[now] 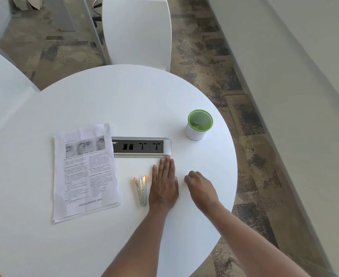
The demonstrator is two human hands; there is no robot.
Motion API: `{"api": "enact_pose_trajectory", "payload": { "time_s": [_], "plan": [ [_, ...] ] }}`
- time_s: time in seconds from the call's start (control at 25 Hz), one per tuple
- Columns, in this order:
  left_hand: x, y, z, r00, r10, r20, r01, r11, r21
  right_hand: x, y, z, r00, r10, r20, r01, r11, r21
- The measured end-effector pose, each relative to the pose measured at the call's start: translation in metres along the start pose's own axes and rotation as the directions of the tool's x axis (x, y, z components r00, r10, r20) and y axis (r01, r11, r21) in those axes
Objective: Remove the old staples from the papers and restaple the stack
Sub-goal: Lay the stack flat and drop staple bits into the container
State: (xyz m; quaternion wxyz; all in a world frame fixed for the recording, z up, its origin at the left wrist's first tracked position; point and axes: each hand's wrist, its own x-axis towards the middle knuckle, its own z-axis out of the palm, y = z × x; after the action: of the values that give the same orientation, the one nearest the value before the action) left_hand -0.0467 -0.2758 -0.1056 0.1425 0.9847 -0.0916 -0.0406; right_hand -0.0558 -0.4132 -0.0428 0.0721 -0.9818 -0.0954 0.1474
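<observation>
Papers (pixel 84 172) footer apparently reads "mebooksfree.com".
</observation>
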Motion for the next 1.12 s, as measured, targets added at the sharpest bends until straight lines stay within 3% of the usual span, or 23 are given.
{"api": "enact_pose_trajectory", "payload": {
  "time_s": [0.08,0.12,0.2,0.32,0.4,0.52,0.6,0.68,0.92,1.12],
  "plan": [
    [-0.001,0.0,0.0,1.0,0.0,-0.013,0.0,1.0,-0.017,0.015,0.01,-0.009,0.994,0.107,-0.038,-0.104,0.991,0.085],
    [-0.001,0.0,0.0,1.0,-0.001,-0.015,0.001,1.0,-0.022,0.021,0.016,-0.016,0.978,0.197,-0.065,-0.177,0.956,0.236],
    [-0.001,0.001,0.001,1.0,-0.005,-0.018,0.005,1.0,-0.027,0.032,0.031,-0.037,0.921,0.39,-0.024,-0.29,0.723,0.627],
    [-0.001,0.001,0.001,1.0,-0.007,-0.014,0.006,0.999,-0.041,0.048,0.057,-0.08,0.872,0.49,-0.01,-0.173,0.326,0.93],
    [-0.001,0.001,0.001,1.0,-0.006,-0.007,0.006,0.999,-0.036,0.064,0.073,-0.11,0.859,0.505,-0.079,-0.06,0.253,0.966],
    [0.0,0.0,0.001,1.0,-0.012,-0.004,0.012,0.999,-0.043,0.094,0.086,-0.144,0.83,0.516,-0.212,-0.061,0.461,0.885],
    [-0.001,0.0,0.001,1.0,-0.004,-0.005,0.004,0.999,-0.045,0.109,0.087,-0.153,0.839,0.457,-0.296,-0.079,0.64,0.764],
    [0.0,0.001,0.0,1.0,-0.007,-0.007,0.007,0.998,-0.06,0.121,0.084,-0.153,0.855,0.377,-0.356,-0.051,0.744,0.666],
    [0.0,-0.001,0.003,1.0,-0.004,-0.017,0.003,0.998,-0.066,0.139,0.076,-0.135,0.902,0.253,-0.351,-0.063,0.88,0.472],
    [0.001,-0.001,0.001,1.0,0.002,-0.01,-0.003,0.997,-0.077,0.142,0.077,-0.129,0.871,0.246,-0.426,-0.039,0.898,0.439]
  ]
}}
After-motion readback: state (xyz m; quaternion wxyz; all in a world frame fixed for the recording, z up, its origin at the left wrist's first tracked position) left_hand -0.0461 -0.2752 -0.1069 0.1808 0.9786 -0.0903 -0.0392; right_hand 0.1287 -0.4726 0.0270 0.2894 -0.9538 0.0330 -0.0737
